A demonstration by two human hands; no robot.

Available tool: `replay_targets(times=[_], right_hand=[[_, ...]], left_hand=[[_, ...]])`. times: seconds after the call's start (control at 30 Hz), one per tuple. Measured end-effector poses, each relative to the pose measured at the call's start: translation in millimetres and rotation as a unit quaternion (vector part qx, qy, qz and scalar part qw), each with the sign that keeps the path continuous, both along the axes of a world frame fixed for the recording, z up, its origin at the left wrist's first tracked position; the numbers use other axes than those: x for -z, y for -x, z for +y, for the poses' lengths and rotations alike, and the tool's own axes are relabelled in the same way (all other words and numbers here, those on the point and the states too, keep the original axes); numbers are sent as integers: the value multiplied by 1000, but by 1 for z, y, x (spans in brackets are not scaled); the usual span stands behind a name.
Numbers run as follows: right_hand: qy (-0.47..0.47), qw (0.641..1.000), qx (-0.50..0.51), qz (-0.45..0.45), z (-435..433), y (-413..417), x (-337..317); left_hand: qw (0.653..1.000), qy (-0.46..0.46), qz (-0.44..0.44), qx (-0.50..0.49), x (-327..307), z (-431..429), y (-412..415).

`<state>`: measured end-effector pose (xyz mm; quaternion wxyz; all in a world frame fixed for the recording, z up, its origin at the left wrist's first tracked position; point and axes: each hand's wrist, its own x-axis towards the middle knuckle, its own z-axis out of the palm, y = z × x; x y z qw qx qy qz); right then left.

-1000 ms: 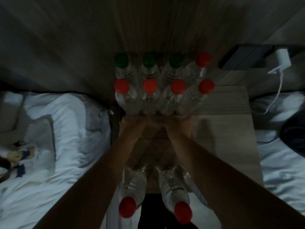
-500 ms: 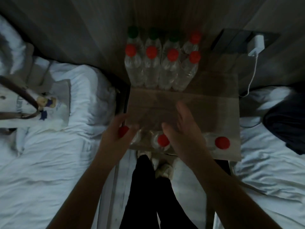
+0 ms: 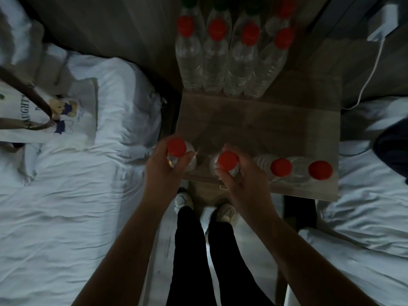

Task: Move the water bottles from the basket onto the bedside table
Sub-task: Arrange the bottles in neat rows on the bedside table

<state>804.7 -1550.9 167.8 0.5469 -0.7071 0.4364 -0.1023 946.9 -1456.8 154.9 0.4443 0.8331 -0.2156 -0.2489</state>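
Observation:
My left hand point(image 3: 164, 171) grips the neck of a clear red-capped bottle point(image 3: 176, 147) at the front left corner of the wooden bedside table point(image 3: 260, 124). My right hand point(image 3: 239, 173) grips a second red-capped bottle point(image 3: 227, 161) beside it. Two more red-capped bottles point(image 3: 281, 167) point(image 3: 320, 170) stand to the right along the front edge. Several bottles point(image 3: 215, 56) with red and green caps stand in two rows at the back, against the wall. No basket is in view.
A white bed point(image 3: 66, 195) lies on the left with a printed tote bag point(image 3: 44, 113) on it. Another bed point(image 3: 371, 195) lies on the right. A white charger and cable point(image 3: 375, 54) hang at the back right. My legs and shoes point(image 3: 203, 217) are below the table.
My hands pulled back from the rear rows to the table's front edge and closed on two red-capped bottles. The view tilted down, showing my legs.

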Motion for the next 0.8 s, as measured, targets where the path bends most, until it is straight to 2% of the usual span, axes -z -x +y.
replay_targets(times=[0.5,0.8], right_hand=[[-57,986,136,-78,-7,-33,6],[33,974,181,-132,-41,-93,4]], left_hand=[[998,37,51,15,7,-12,-21],[997,55,47,39,0,-61,-65]])
